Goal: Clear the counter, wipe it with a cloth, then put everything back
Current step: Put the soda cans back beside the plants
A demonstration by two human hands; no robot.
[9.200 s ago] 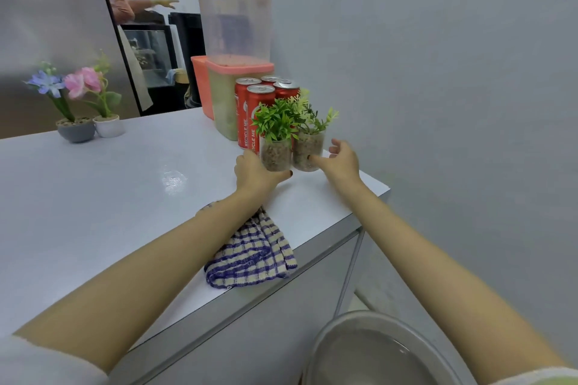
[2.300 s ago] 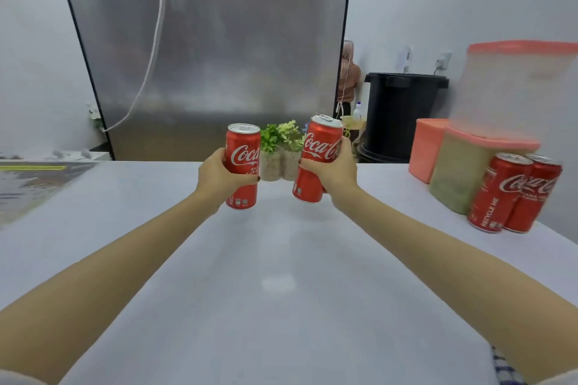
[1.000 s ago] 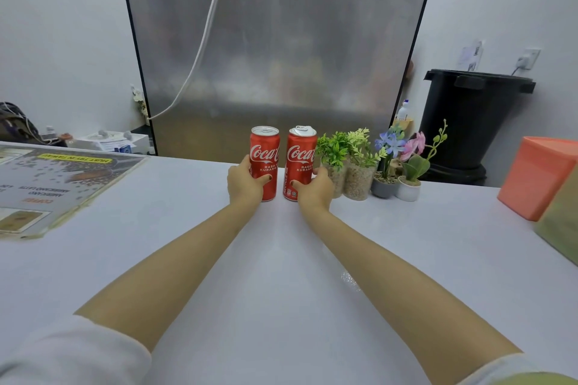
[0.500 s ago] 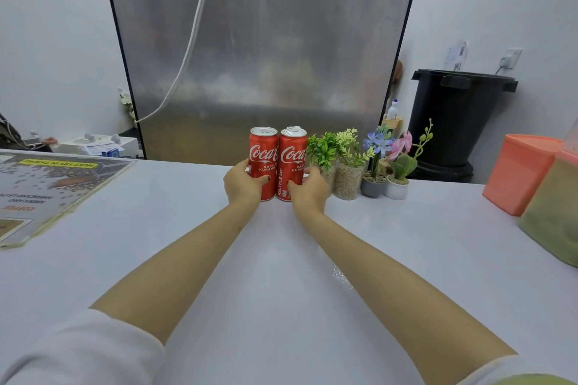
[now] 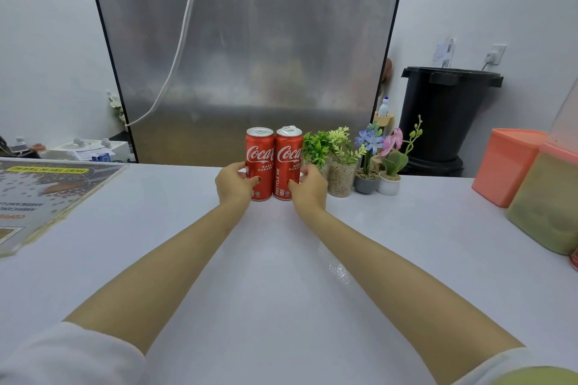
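Setting two red cans down side by side at the far edge of the table [image 5: 281,275], touching each other, both upright. Left hand [image 5: 233,183] wrapping the left can [image 5: 259,162] low on its body, right hand [image 5: 308,186] curling round the base of the right can [image 5: 288,162], so both hands clamped on a can each, just the two cans between them. Gripping low probably for steadying them as they land, and nudging them tight together to save room. Lining them up right beside the two green plant pots [image 5: 331,162] and the little flower pots [image 5: 380,175], making one neat row along the back, likely parking everything out of the way so the big middle stretch is free for wiping. Not seeing the cloth anywhere in this view, so can't say where it's sitting. Still lots left over on the right: orange container [image 5: 503,166], a bigger tub of greenish stuff [image 5: 547,206] nearer, and a sliver of something red at the very edge, too cropped to call. Laminated menu sheet [image 5: 47,191] lying flat on the left too. Guessing clearing is only partway done, wiping not started. Worth watching the right can bumping the nearest plant pot, pretty snug there.
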